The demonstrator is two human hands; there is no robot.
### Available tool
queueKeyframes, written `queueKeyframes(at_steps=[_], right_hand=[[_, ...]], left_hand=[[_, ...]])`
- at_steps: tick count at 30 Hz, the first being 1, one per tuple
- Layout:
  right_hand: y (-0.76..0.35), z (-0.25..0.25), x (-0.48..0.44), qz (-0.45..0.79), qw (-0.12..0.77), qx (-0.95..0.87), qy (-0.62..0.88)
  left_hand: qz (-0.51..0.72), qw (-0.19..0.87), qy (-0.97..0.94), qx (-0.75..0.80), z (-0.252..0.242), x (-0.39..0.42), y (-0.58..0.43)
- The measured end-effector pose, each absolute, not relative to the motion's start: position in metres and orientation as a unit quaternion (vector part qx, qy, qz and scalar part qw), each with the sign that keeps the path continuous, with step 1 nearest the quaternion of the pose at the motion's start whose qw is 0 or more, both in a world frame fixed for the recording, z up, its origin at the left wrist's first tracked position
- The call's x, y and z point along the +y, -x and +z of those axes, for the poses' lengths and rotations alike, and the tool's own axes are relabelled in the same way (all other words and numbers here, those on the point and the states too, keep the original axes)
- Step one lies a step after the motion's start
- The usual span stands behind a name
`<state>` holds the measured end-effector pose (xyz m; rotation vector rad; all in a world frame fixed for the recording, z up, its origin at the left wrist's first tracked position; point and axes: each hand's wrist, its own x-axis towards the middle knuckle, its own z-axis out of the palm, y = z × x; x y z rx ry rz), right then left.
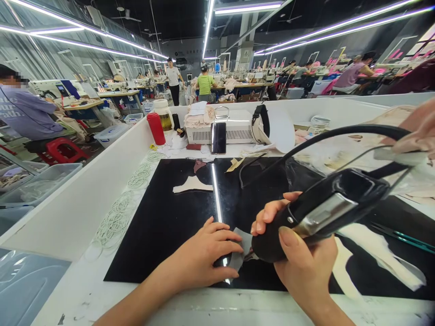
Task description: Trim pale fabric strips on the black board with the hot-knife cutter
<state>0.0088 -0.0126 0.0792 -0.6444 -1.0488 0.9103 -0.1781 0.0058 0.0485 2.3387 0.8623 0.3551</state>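
Note:
My right hand (302, 267) is wrapped round a black corded electric hand tool (319, 213) with a silver lever on its side. The tool's small metal tip points left and reaches the edge of a translucent grey piece (242, 242); whether it touches is hard to make out. My left hand (207, 251) lies with fingers spread on the black cutting board (163, 226), its fingertips on that grey piece. A cream fabric piece (193, 184) lies beyond my left hand. Right of my right hand are more cream pieces (345, 267).
Bundles of pale green loops (117, 217) line the left side. At the back stand a red tumbler (156, 129), a jar (163, 115), a phone (218, 138) and a white vented box (238, 129). Another person's hand (416, 129) shows at the right edge. The tool's cable (326, 134) arches rightward.

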Motion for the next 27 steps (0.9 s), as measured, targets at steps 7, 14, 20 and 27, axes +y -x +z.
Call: queueKeyframes(at_steps=[7,14,20,27], right_hand=[[-0.009,0.078,-0.013,0.412,0.713,-0.480,0.304],[-0.005,0.080,-0.018,0.418,0.716,-0.487,0.275],[-0.001,0.079,-0.021,0.412,0.712,-0.491,0.287],[0.002,0.081,-0.028,0.426,0.711,-0.490,0.271]], left_hand=[[0.128,0.307,-0.887,0.320,0.050,0.007,0.178],[0.136,0.299,-0.891,0.313,0.049,0.007,0.177],[0.139,0.298,-0.893,0.306,0.045,0.008,0.178],[0.141,0.298,-0.899,0.289,0.046,0.010,0.179]])
